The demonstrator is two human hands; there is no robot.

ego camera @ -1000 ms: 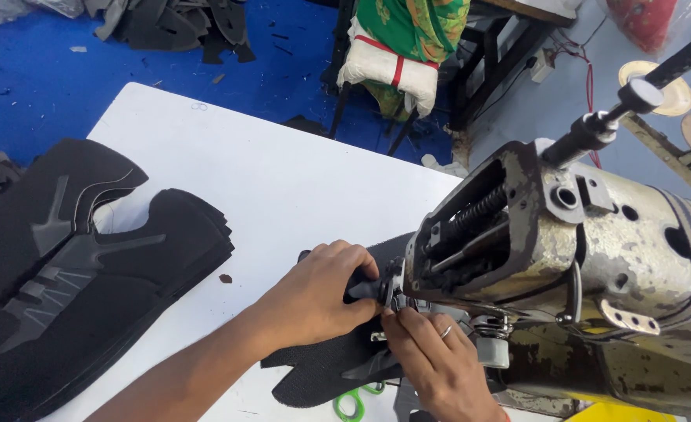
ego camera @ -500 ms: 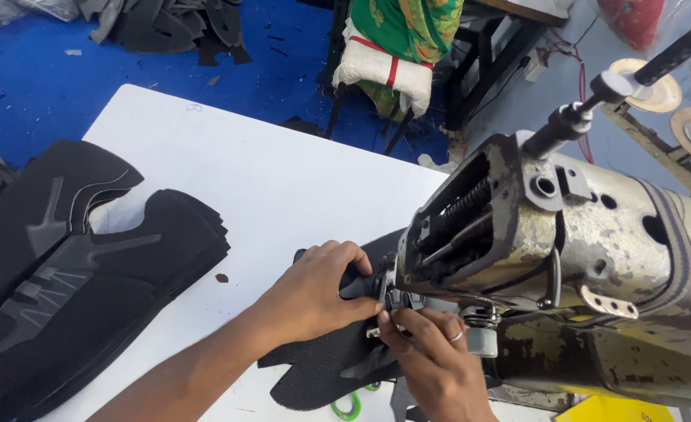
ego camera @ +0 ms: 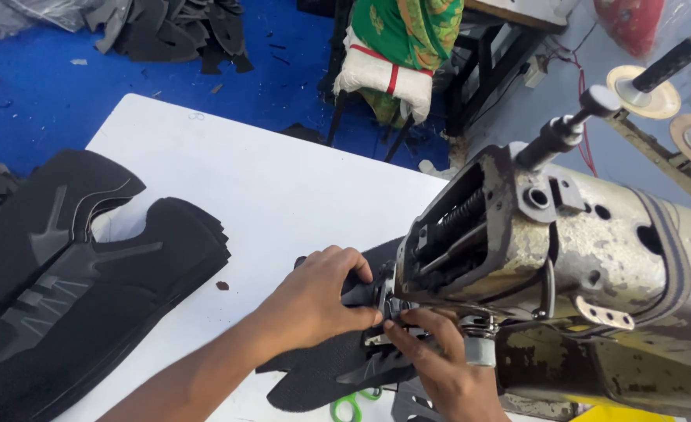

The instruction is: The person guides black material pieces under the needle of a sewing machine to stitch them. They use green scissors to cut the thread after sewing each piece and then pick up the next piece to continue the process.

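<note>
**Black upper at the needle: hold it flat, fingers off the line**

- Scissors (ego camera: 351,406), green-handled, nearest edge of counter (ego camera: 267,187).
- Right hand (ego camera: 443,363): fingertips pinched low at the presser foot, on the piece or the foot, cannot tell which. Best kept beside the needle path.
- Upper (ego camera: 326,371): black, flat under the machine head.
- Left hand (ego camera: 314,301): grip closed over the upper's far edge, pressing it down. Even tension advised.
- Sewing machine (ego camera: 580,258), worn, right.
- Stack of cut uppers (ego camera: 80,273), left, well apart.
- Blue floor (ego camera: 48,101), far.
</note>
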